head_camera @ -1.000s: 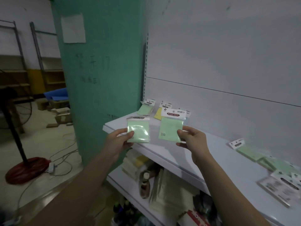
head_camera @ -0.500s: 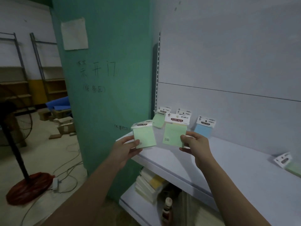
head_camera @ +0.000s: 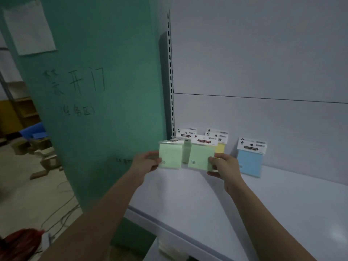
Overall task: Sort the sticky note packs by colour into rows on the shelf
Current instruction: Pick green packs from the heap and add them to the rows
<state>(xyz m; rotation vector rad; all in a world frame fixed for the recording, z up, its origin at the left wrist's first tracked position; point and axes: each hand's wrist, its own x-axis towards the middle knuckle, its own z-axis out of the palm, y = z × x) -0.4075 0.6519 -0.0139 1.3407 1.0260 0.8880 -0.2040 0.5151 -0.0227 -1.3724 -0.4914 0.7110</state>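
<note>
My left hand (head_camera: 146, 162) grips a green sticky note pack (head_camera: 170, 156) by its left edge. My right hand (head_camera: 224, 164) pinches a second green pack (head_camera: 200, 156) by its right edge. Both packs hang side by side in the air above the white shelf (head_camera: 207, 200), near its back left corner. Behind them, leaning on the back panel, stand green packs (head_camera: 186, 134), mostly hidden, then yellow packs (head_camera: 220, 146), then a blue pack (head_camera: 250, 159) further right.
A teal pillar (head_camera: 98, 102) with handwriting borders the shelf on the left, beside a slotted metal upright (head_camera: 170, 72). Lower shelves hold stacked goods (head_camera: 169, 249). Cables and a red fan base (head_camera: 20, 242) lie on the floor at left.
Both hands have carried the two green packs closer to the back left corner of the shelf. The view has turned left and nearer, so the scattered packs at right are out of sight.
</note>
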